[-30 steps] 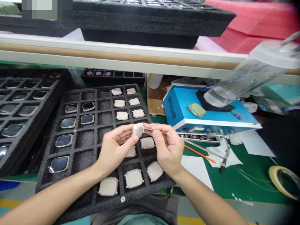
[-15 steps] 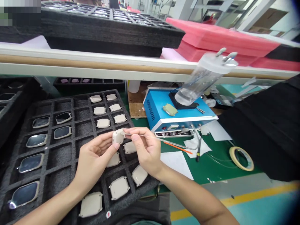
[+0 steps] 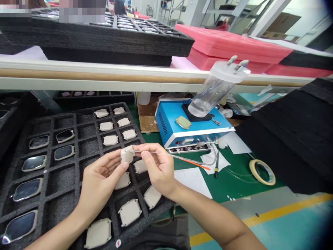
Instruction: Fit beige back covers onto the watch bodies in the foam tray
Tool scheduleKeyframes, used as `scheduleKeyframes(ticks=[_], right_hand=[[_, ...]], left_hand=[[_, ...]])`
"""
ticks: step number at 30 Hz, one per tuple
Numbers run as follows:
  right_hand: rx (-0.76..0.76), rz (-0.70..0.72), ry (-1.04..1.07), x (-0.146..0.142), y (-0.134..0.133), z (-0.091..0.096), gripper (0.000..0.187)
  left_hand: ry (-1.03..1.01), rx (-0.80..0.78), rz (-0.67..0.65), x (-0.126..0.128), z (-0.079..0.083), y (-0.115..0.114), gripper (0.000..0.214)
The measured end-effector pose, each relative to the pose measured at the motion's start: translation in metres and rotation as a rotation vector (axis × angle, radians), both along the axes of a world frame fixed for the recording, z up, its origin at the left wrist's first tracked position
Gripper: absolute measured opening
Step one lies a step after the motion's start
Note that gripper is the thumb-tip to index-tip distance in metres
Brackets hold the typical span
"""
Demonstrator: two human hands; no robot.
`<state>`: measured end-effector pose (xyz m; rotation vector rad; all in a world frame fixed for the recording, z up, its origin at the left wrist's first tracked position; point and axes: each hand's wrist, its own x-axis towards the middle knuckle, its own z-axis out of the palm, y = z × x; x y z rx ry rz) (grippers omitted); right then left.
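My left hand (image 3: 100, 178) pinches a small beige square casing (image 3: 126, 154) between thumb and fingers, above a black foam tray (image 3: 65, 172). My right hand (image 3: 156, 166) is closed on a thin clear tube (image 3: 187, 159) whose tip touches the casing's right edge. The tube runs right toward a blue box-shaped machine (image 3: 169, 126). Several beige casings (image 3: 129, 211) lie back-up in the tray's right columns, and several glass-faced units (image 3: 28, 189) lie face-up in its left columns.
A clear cylinder (image 3: 212, 92) stands tilted on the blue machine. A tape roll (image 3: 261, 172), white papers (image 3: 194, 180) and an orange stick (image 3: 195, 162) lie on the green mat. Black fabric (image 3: 291, 139) covers the right side. Foam trays and pink sheets (image 3: 229, 43) sit on the shelf above.
The view has swung right and upward, so the tray and hands sit further left in the frame. Both hands keep the same hold on casing and tube.
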<state>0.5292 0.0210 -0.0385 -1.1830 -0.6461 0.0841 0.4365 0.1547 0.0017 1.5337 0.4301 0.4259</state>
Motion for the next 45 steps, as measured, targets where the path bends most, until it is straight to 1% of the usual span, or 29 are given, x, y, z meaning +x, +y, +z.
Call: scheduleKeyframes(ticks=[7,15,21,23,25,27,29,31,33,36,38,39,41,42,44,45], right_hand=[[0.01,0.007,0.008,0.0,0.0,0.003,0.011],[0.013,-0.005,-0.018,0.0,0.0,0.002,0.011],[-0.006,-0.021,-0.035,0.003,0.002,-0.001,0.013],[-0.008,-0.02,-0.028,0.002,0.0,-0.002,0.014],[-0.006,-0.034,-0.027,-0.001,-0.004,-0.003,0.013],[-0.001,-0.078,-0.033,-0.004,-0.008,-0.003,0.013],[0.013,-0.131,-0.018,-0.007,-0.01,-0.002,0.014],[0.008,-0.163,0.008,-0.009,-0.011,-0.001,0.015],[-0.007,-0.164,0.03,-0.011,-0.011,0.001,0.016],[-0.015,-0.129,0.051,-0.011,-0.013,0.003,0.018],[-0.026,-0.117,0.054,-0.011,-0.013,0.002,0.019],[-0.032,-0.121,0.053,-0.011,-0.013,0.002,0.019],[-0.036,-0.137,0.058,-0.011,-0.013,0.001,0.019],[-0.034,-0.141,0.063,-0.011,-0.013,0.001,0.019],[-0.034,-0.135,0.071,-0.012,-0.012,0.001,0.02],[-0.036,-0.131,0.072,-0.012,-0.012,0.001,0.02]], left_hand=[[0.008,0.02,0.003,0.0,-0.002,0.002,0.042],[0.022,0.019,0.017,-0.001,-0.002,0.002,0.043],[0.017,0.001,0.007,0.001,-0.006,0.004,0.046],[0.013,-0.003,0.01,0.002,-0.004,-0.001,0.044],[-0.005,0.019,0.001,0.003,0.001,-0.004,0.04],[-0.031,0.075,-0.047,0.002,0.008,0.001,0.037],[0.006,0.172,-0.109,-0.004,0.017,0.016,0.032],[0.099,0.328,-0.173,-0.02,0.028,0.033,0.031],[0.236,0.501,-0.268,-0.043,0.039,0.044,0.029],[0.498,0.754,-0.427,-0.073,0.046,0.043,0.027],[0.61,0.902,-0.482,-0.082,0.046,0.036,0.033],[0.628,0.962,-0.493,-0.083,0.046,0.035,0.035],[0.615,1.03,-0.467,-0.079,0.045,0.038,0.034],[0.606,1.038,-0.402,-0.074,0.046,0.044,0.032],[0.598,1.003,-0.178,-0.065,0.047,0.063,0.03],[0.589,0.956,-0.033,-0.06,0.048,0.074,0.029]])
